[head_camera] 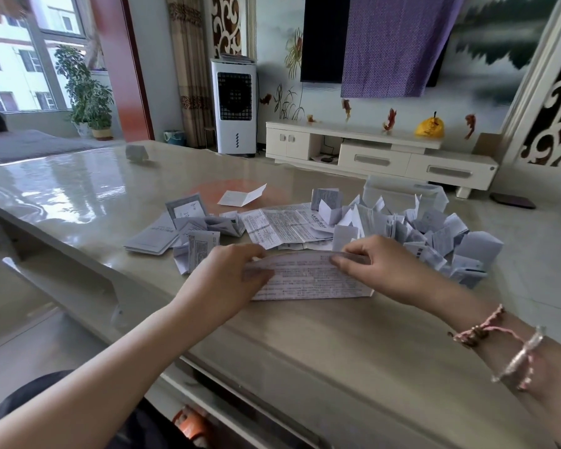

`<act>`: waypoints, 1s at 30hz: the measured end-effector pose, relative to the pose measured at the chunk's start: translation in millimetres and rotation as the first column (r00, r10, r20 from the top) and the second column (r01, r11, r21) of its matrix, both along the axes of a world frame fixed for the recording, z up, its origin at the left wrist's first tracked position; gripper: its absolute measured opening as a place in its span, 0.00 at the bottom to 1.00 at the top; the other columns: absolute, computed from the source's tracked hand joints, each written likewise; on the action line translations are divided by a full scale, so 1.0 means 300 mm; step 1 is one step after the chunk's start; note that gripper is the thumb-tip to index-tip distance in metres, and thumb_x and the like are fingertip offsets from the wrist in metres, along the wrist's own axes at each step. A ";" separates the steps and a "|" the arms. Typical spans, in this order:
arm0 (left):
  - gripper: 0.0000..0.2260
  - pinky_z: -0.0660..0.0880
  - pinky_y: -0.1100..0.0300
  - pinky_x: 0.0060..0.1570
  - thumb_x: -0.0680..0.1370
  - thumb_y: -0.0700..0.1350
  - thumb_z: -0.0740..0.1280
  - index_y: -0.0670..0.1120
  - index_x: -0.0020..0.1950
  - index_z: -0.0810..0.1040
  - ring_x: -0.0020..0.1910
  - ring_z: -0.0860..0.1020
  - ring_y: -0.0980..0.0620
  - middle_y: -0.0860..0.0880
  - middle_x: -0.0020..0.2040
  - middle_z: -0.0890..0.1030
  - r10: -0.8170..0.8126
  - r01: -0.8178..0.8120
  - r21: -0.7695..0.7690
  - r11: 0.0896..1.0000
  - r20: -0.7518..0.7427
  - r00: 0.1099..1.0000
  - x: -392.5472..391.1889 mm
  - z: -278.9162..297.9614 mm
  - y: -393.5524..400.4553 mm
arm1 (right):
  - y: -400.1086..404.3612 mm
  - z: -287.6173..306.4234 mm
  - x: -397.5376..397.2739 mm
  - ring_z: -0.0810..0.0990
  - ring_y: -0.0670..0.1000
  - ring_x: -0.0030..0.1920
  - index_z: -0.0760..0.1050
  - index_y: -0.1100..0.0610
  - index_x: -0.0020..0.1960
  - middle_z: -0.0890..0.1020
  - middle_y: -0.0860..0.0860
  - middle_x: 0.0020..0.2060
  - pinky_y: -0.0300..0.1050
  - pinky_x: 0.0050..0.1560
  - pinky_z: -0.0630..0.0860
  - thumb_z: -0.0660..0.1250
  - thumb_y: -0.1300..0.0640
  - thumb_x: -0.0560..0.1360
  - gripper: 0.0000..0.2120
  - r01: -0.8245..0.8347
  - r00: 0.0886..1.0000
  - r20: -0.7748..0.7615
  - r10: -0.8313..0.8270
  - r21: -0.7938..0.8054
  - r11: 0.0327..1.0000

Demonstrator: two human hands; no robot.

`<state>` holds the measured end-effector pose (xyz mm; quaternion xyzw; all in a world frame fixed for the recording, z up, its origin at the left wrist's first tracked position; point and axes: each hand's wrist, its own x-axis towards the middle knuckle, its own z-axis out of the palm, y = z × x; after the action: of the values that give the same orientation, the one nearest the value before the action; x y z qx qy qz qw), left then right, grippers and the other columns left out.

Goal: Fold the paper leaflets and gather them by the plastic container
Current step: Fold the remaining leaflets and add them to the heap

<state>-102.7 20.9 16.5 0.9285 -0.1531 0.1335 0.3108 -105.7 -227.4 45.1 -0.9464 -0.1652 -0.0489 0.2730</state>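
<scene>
The leaflets [308, 277] are white with fine grey print in dense lines, and the heap of folded ones [434, 234] looks pale bluish white beside a clear, milky plastic container [402, 189]. The table [305, 345] is glossy beige with faint marbling and an orange-red round patch [214, 189]. A purple cloth [392, 43] with a small dotted lattice pattern hangs over a black screen [323, 37]. The cabinet [379, 153] is cream-white, the bag [429, 128] on it yellow, the fan unit [234, 105] white with a black grille, the wrist cords [486, 328] pink
</scene>
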 end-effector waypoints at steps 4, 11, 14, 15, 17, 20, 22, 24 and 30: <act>0.20 0.76 0.54 0.47 0.74 0.48 0.68 0.56 0.64 0.69 0.52 0.78 0.49 0.54 0.59 0.76 0.122 -0.121 0.126 0.985 0.001 0.993 -0.005 -0.005 -0.030 | 0.030 -0.047 0.037 0.75 0.50 0.45 0.69 0.49 0.36 0.75 0.47 0.37 0.43 0.39 0.65 0.65 0.44 0.76 0.14 0.162 0.981 0.157 -0.114 -0.335 0.928; 0.17 0.77 0.52 0.48 0.60 0.38 0.76 0.50 0.47 0.82 0.56 0.72 0.44 0.48 0.56 0.77 -0.017 -0.155 0.437 0.886 0.365 0.931 -0.002 -0.054 -0.055 | 0.046 -0.079 0.035 0.67 0.52 0.59 0.65 0.52 0.59 0.70 0.49 0.57 0.47 0.56 0.67 0.65 0.47 0.75 0.17 0.276 0.927 0.362 -0.104 -0.467 0.840; 0.15 0.76 0.55 0.47 0.65 0.36 0.72 0.52 0.48 0.82 0.52 0.74 0.47 0.52 0.51 0.78 -0.104 -0.046 0.475 0.879 0.284 0.953 -0.011 -0.052 -0.071 | 0.041 -0.082 0.025 0.66 0.52 0.62 0.68 0.52 0.61 0.69 0.49 0.61 0.48 0.60 0.67 0.66 0.52 0.74 0.18 0.211 0.922 0.386 -0.008 -0.486 0.848; 0.15 0.76 0.56 0.48 0.70 0.36 0.68 0.53 0.53 0.81 0.53 0.74 0.49 0.53 0.52 0.76 -0.109 -0.019 0.468 0.883 0.244 0.964 -0.012 -0.059 -0.074 | 0.043 -0.080 0.018 0.66 0.51 0.63 0.69 0.51 0.60 0.70 0.48 0.61 0.47 0.63 0.65 0.66 0.53 0.74 0.16 0.156 0.929 0.369 0.033 -0.470 0.869; 0.15 0.75 0.57 0.48 0.77 0.40 0.61 0.56 0.59 0.77 0.57 0.71 0.53 0.56 0.54 0.73 -0.083 -0.014 0.445 0.896 0.198 0.977 -0.012 -0.072 -0.070 | 0.049 -0.068 -0.001 0.69 0.48 0.62 0.72 0.50 0.59 0.73 0.46 0.59 0.43 0.64 0.62 0.65 0.51 0.76 0.12 0.045 0.956 0.283 0.071 -0.383 0.923; 0.14 0.74 0.59 0.45 0.79 0.43 0.59 0.57 0.61 0.76 0.58 0.69 0.55 0.57 0.54 0.72 -0.070 -0.008 0.412 0.911 0.173 0.982 -0.016 -0.079 -0.070 | 0.046 -0.041 -0.029 0.71 0.46 0.61 0.71 0.47 0.62 0.75 0.46 0.58 0.39 0.60 0.64 0.65 0.50 0.76 0.15 -0.037 0.990 0.123 0.074 -0.279 0.959; 0.14 0.75 0.57 0.46 0.79 0.44 0.59 0.58 0.60 0.77 0.57 0.69 0.55 0.57 0.53 0.72 -0.067 0.011 0.372 0.928 0.138 0.988 -0.018 -0.074 -0.069 | 0.031 -0.031 -0.034 0.69 0.44 0.63 0.68 0.45 0.66 0.73 0.44 0.62 0.37 0.61 0.63 0.66 0.51 0.74 0.21 -0.101 0.993 0.031 0.116 -0.304 0.947; 0.12 0.76 0.56 0.47 0.79 0.46 0.59 0.57 0.58 0.78 0.56 0.70 0.55 0.57 0.52 0.73 -0.057 0.014 0.327 0.945 0.123 0.991 -0.017 -0.068 -0.069 | 0.023 -0.026 -0.031 0.65 0.44 0.67 0.65 0.45 0.68 0.71 0.44 0.66 0.38 0.67 0.60 0.66 0.53 0.73 0.25 -0.144 0.989 -0.025 0.144 -0.352 0.925; 0.11 0.76 0.55 0.47 0.79 0.52 0.60 0.52 0.55 0.80 0.56 0.71 0.54 0.56 0.51 0.74 -0.054 0.022 0.253 0.967 0.120 0.991 -0.027 -0.065 -0.076 | 0.014 -0.032 -0.007 0.60 0.46 0.74 0.66 0.50 0.69 0.70 0.51 0.70 0.45 0.75 0.45 0.60 0.63 0.75 0.23 -0.053 0.971 0.156 0.183 -0.606 0.794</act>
<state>-110.7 -1.8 -3.1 0.9470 -0.2058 0.1653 0.1829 -107.9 -223.3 35.4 -0.9615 -0.2586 -0.0751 -0.0549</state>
